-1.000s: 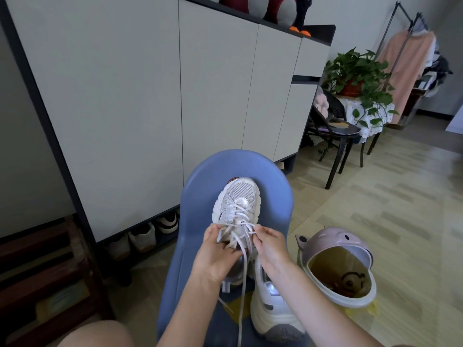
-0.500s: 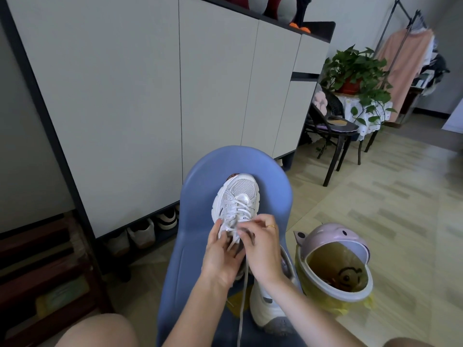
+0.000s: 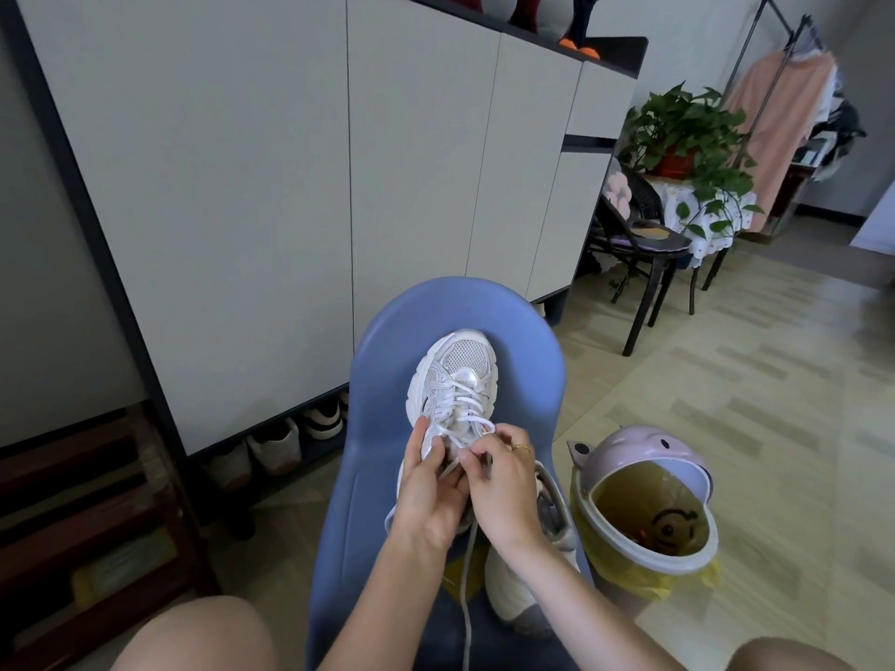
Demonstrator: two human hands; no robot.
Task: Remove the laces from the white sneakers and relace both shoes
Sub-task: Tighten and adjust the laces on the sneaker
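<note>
Laced sneaker (image 3: 455,380): rests toe-away on the blue chair (image 3: 382,481).
Left hand (image 3: 428,491): grips the sneaker's side near the tongue.
Right hand (image 3: 503,486): pinches the white lace (image 3: 467,588), whose loose end hangs down.
Second sneaker (image 3: 525,583): beside it, partly hidden under the right forearm.
Pink bin (image 3: 644,506): stands right of the chair.
Shoe cabinet (image 3: 271,152): stands behind the chair.

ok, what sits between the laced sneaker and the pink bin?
Head view: the second sneaker, on the blue chair under the right hand, lies between laced sneaker and bin.
</note>
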